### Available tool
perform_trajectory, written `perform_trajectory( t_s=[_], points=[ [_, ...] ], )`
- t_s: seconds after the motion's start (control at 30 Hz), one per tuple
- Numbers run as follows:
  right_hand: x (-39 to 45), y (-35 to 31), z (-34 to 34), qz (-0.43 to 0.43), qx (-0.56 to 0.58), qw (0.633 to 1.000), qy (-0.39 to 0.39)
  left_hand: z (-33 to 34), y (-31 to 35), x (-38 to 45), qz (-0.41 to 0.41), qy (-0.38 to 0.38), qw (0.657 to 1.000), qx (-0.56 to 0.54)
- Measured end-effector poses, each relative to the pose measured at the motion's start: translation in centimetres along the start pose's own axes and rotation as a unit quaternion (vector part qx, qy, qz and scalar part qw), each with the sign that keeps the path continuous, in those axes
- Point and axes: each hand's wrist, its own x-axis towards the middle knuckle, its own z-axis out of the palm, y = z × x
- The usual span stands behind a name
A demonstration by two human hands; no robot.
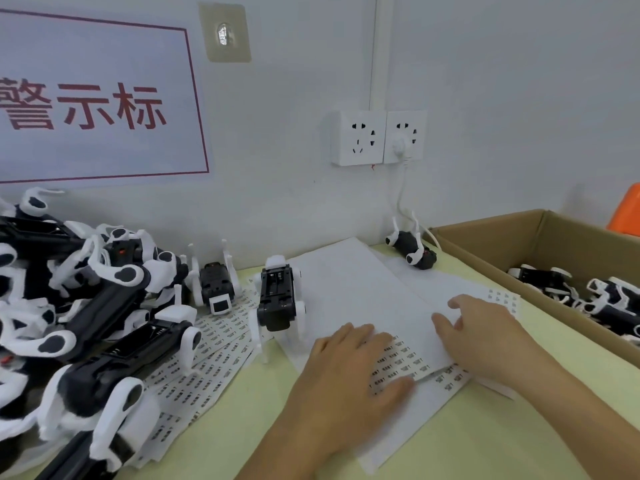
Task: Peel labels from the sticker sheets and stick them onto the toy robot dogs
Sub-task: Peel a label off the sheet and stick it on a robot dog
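Sticker sheets (363, 299) flat, white paper, both hands resting on top

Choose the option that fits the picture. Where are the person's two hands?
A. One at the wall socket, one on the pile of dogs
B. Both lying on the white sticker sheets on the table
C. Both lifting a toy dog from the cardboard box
B: the left hand and the right hand both rest, fingers spread, on the sticker sheets, away from the cardboard box.
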Motion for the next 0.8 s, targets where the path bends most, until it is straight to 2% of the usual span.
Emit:
perform_trajectory(
  t_s=[0.1, 0.17, 0.37, 0.4, 0.47, 0.57, 0.67, 0.8],
  points=[
    [0.2, 0.3, 0.0, -0.001, -0.026, 0.999, 0.023, -0.5, 0.5, 0.0, 0.052, 0.036, 0.998, 0.012],
    [0.3, 0.3, -0.2, 0.01, 0.007, 1.0, 0.026, -0.8, 1.0, 0.0, 0.085, 0.066, 0.994, 0.028],
    [-0.3, -0.2, -1.4, 0.024, 0.188, 0.975, 0.115, -1.1, 1.1, 0.0, 0.047, 0.12, 0.991, -0.025],
    [-0.6, -0.4, -1.8, 0.034, 0.208, 0.973, 0.095, -1.1, 1.1, 0.0, 0.043, 0.127, 0.99, -0.032],
    [-1.1, -1.0, -2.3, 0.041, 0.288, 0.957, 0.0, -1.2, 1.2, 0.0, 0.037, 0.136, 0.989, -0.034],
    [-1.8, -2.0, -2.0, 0.024, 0.437, 0.886, -0.15, -1.1, 1.2, 0.0, 0.038, 0.149, 0.988, -0.015],
    [-1.9, -2.3, -1.2, -0.001, 0.478, 0.861, -0.172, -1.1, 1.1, -0.1, 0.05, 0.15, 0.987, -0.017],
    [-1.8, -2.2, -1.0, 0.011, 0.53, 0.828, -0.185, -1.0, 0.9, 0.0, 0.054, 0.162, 0.985, -0.032]
  ],
)
